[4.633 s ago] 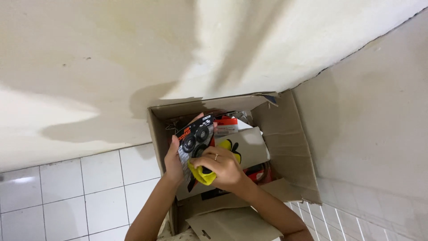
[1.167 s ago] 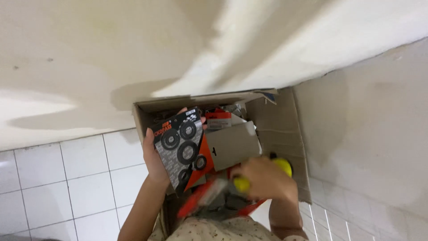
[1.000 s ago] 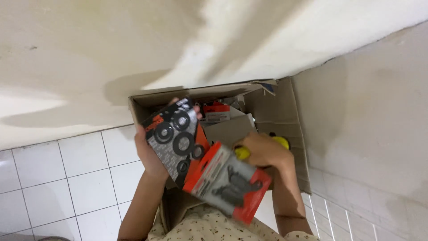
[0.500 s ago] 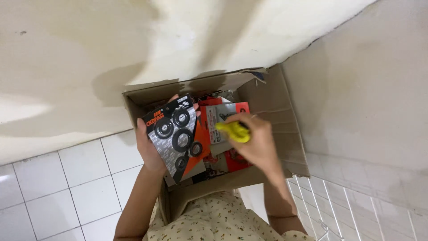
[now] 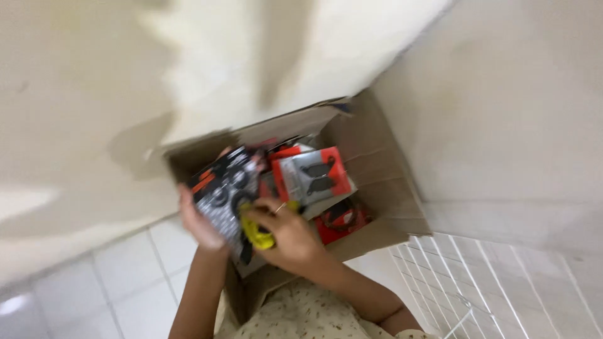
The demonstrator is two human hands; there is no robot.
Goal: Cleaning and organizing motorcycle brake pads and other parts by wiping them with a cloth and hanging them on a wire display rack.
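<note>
An open cardboard box (image 5: 377,169) stands against a white wall and holds several flat packages. My left hand (image 5: 196,220) grips a black blister pack with round black parts (image 5: 223,191) at the box's left side. My right hand (image 5: 290,233) is closed around a small yellow tool (image 5: 257,233) and rests against that pack's lower edge. Just behind my right hand lies a red and grey carded package (image 5: 313,177) with dark curved parts. A red package (image 5: 339,220) sits lower in the box. The picture is blurred by motion.
White floor tiles (image 5: 107,282) spread to the lower left. A white wire rack (image 5: 465,289) lies at the lower right. A pale wall panel (image 5: 515,107) flanks the box on the right. My patterned light shirt (image 5: 295,314) fills the bottom edge.
My right hand with the yellow tool has come down and left from over the red package to the black pack. The large red package lifted a second ago is back in the box.
</note>
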